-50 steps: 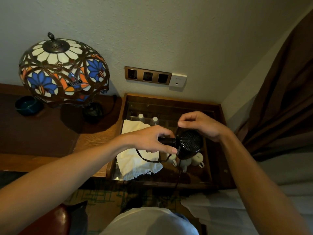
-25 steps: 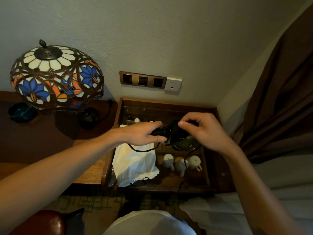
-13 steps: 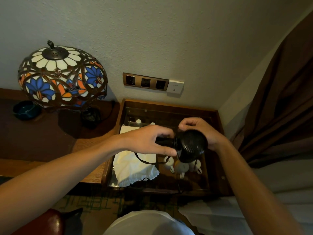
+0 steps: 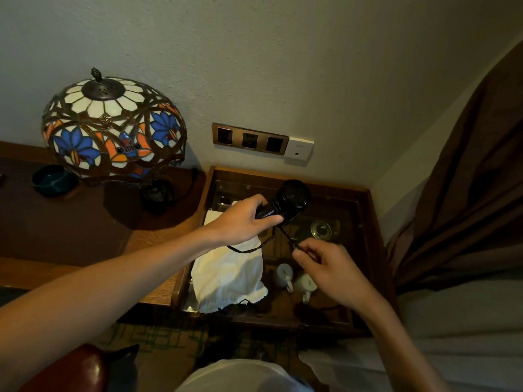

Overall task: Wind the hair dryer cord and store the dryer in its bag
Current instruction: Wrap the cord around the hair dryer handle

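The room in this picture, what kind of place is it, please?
Probably a hotel guest room. A glass-topped wooden tray holds white cups and small bottles, like a guest tea set. A white drawstring bag lies ready for the hair dryer, and a stained-glass lamp stands beside.

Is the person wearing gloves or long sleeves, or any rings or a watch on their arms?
No gloves. The left hand and the right hand are both bare, with short nails. Both forearms are bare all the way to the picture's edge, so no sleeves show at all. No watch, bracelet or ring can be seen on either wrist or on the fingers that show.
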